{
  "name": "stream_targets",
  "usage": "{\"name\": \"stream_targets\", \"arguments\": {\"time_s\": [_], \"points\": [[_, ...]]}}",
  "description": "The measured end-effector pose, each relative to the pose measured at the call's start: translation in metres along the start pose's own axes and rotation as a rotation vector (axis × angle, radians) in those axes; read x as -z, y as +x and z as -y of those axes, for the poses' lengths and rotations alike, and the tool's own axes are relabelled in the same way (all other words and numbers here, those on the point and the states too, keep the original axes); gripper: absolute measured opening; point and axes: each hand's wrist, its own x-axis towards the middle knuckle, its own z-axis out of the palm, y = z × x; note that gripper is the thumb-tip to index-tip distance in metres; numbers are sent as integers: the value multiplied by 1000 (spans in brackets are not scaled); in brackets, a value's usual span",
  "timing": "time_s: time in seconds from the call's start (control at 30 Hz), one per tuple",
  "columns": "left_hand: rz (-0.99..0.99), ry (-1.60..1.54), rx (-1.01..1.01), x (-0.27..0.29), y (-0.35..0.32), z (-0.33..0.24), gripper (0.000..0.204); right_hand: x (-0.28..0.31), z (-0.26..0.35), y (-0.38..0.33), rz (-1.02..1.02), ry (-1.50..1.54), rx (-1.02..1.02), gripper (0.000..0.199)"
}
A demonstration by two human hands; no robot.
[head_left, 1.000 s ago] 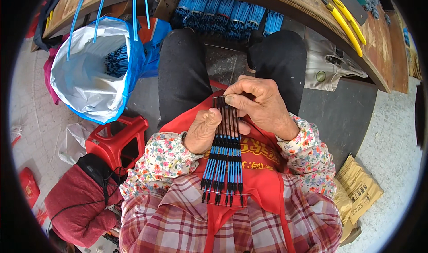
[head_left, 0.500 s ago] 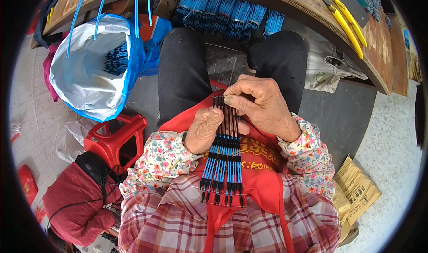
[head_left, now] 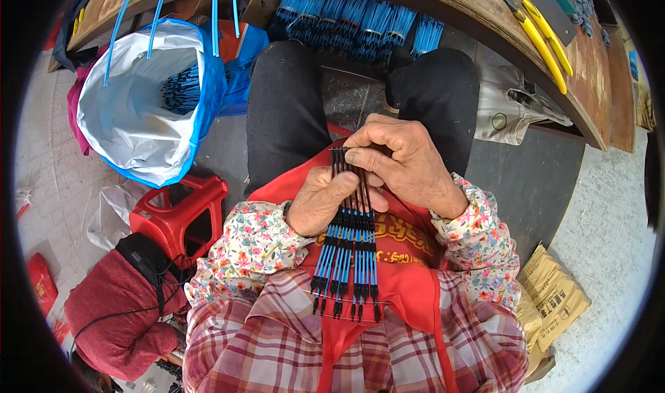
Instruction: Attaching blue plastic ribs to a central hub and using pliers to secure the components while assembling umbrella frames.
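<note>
A fan of slim black and blue rods (head_left: 346,247), joined by cross threads and dark bands, hangs over the red apron (head_left: 409,282) on my lap. My left hand (head_left: 322,199) grips the fan's black upper part from the left, with its thumb across the front and fingers behind. At the top end of the rods, my right hand (head_left: 402,161) pinches with thumb and forefinger near a thin cross piece. Whatever fine part lies in that pinch is too small to make out.
A blue and white sack (head_left: 142,150) with similar rods inside stands at the left, beside a red plastic stool (head_left: 170,220). Bundles of blue rods (head_left: 346,12) lie under the wooden bench (head_left: 429,2). Yellow-handled shears (head_left: 544,43) rest on the bench.
My left thumb has shifted to the right across the black rods. My right hand has moved slightly left, still pinching at the top end.
</note>
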Motion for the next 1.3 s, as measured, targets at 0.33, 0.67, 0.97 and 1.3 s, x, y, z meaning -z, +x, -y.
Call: {"name": "stream_targets", "arguments": {"time_s": [0.33,0.67,0.97,1.3], "points": [[-73,67,116,-6,6,-10,27,17,11,-2,51,-42,-100,7],[-65,99,139,-8,8,-14,28,27,5,-32,-118,-156,-60,4],[-54,128,116,-9,9,-12,27,24,-2,-28,-101,-235,58,6],[-18,114,130,-7,11,-12,25,24,1,-9,22,-372,191,6]]}}
